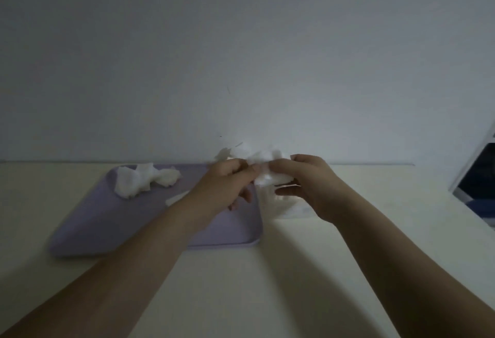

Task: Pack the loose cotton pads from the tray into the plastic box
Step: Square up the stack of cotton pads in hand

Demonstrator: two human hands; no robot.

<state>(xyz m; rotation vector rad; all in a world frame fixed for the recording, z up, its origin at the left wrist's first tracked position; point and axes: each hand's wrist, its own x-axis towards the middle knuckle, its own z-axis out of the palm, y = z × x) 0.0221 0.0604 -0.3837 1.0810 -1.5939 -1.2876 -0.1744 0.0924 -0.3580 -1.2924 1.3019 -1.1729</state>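
A lilac tray [112, 233] lies on the table left of centre. A loose heap of white cotton pads [142, 181] sits in its far left corner, and one flat pad [175, 198] lies nearer the middle. Both hands meet above the tray's right edge. My left hand [227, 185] and my right hand [310, 185] together grip a bunch of white cotton pads [263, 162]. Just below them stands the clear plastic box [289, 207], right of the tray and partly hidden by my right hand. The frame is blurred.
A pale table [267, 284] meets a plain white wall [241, 56] at its far edge. At the right edge of the view stands a dark object [479, 182] with a white frame.
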